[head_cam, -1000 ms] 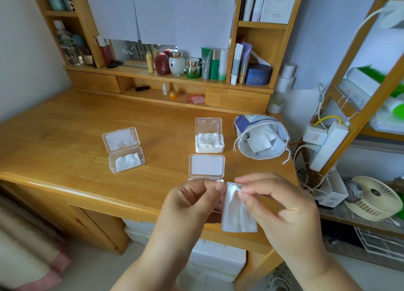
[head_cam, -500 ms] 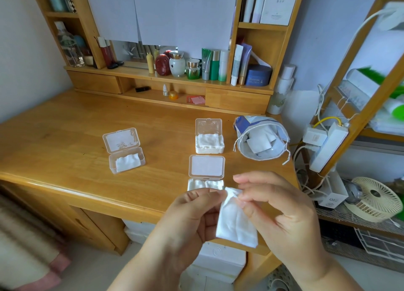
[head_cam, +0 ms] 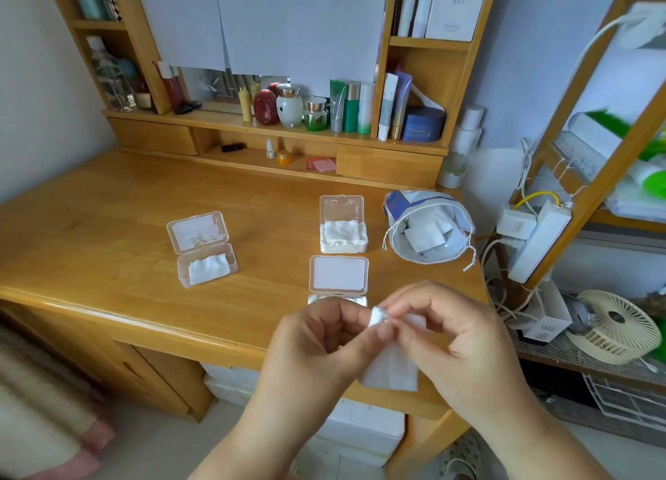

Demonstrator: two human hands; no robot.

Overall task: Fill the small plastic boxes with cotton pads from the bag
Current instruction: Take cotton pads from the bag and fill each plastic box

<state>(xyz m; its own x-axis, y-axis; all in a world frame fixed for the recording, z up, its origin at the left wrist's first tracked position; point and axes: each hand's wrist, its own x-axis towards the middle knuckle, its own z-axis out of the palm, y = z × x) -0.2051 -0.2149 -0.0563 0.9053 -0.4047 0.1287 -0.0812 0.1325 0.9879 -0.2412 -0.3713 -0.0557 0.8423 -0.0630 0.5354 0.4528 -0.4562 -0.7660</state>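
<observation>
Both hands pinch the top edge of a white cotton pad [head_cam: 391, 369], which hangs over the desk's front edge. My left hand [head_cam: 317, 346] grips it from the left and my right hand [head_cam: 454, 339] from the right. Three small clear plastic boxes lie open on the desk. The left box [head_cam: 203, 250] holds a few pads. The far box [head_cam: 343, 227] is heaped with pads. My hands partly hide the near box [head_cam: 338, 276]; its lid and a strip of pads show. The open drawstring bag [head_cam: 429, 232] with loose pads lies at the right.
The wooden desk [head_cam: 108, 234] carries a shelf unit of cosmetic bottles and jars [head_cam: 313, 113] at the back. Right of the desk stand a wooden rack with a power strip [head_cam: 537, 241], cables and a small fan [head_cam: 612, 326]. A white foam box [head_cam: 360, 429] sits under the desk.
The pad's top edge has been folded or bunched between my fingertips. Both hands have shifted slightly right and closer together, and the pad hangs lower.
</observation>
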